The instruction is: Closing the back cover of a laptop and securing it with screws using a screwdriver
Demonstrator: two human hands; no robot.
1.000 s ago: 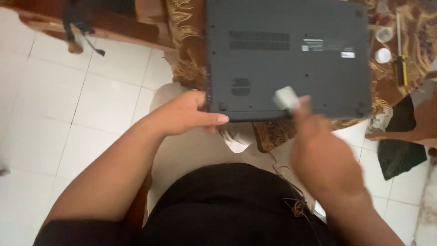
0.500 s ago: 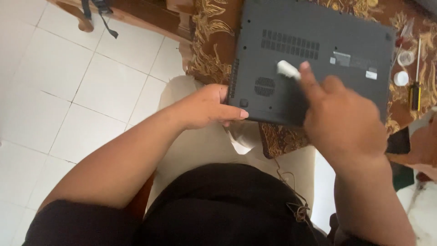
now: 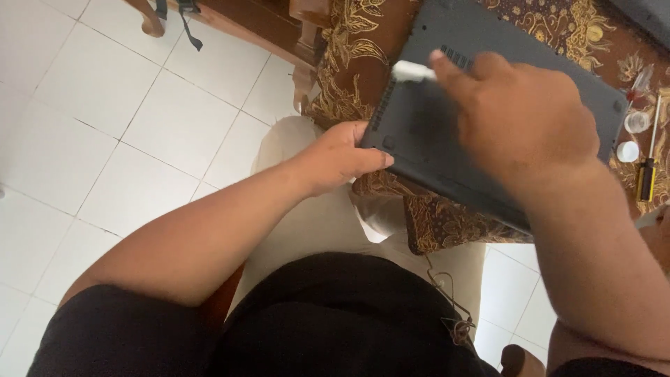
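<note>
Hands at work on an upturned laptop lying on the cloth-covered tabletop, its near corner jutting past the edge. My left hand curls around that corner, thumb on top. My right hand pinches a small white piece against the vent slots. With so much overhang, hard pressure could tip the laptop toward my lap; the screwdriver and small caps sit near the far side.

A brown gold-patterned cloth carries the laptop, screwdriver and caps.
</note>
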